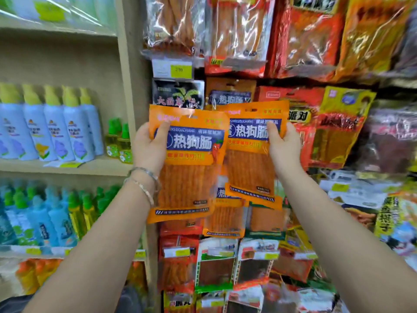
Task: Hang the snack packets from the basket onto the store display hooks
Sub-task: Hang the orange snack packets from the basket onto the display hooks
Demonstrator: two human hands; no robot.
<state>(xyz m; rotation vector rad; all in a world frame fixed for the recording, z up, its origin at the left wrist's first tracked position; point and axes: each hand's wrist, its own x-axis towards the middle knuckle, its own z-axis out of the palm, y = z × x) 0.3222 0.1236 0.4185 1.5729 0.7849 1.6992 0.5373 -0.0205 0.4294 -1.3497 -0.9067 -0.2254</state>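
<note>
left hand (150, 147) gripping left orange packet (189, 163), right hand (283, 145) gripping right orange packet (252, 150), both raised near hanging snack display (316, 53)

Hands: two, left hand (149, 146), right hand (284, 147)
Orange packets held: two, left packet (188, 177), right packet (250, 168)
Bracelets (144, 179): two
White spray bottles (54, 132), yellow caps: five
Green-capped bottles (119, 141): two

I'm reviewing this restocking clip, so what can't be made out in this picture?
Head view only.
Basket: outside the frame.
Display hooks: hidden behind the hanging packets.
Fingers of left hand and right hand: behind the left packet and right packet they hold.
Price tag print: blurred.
</note>
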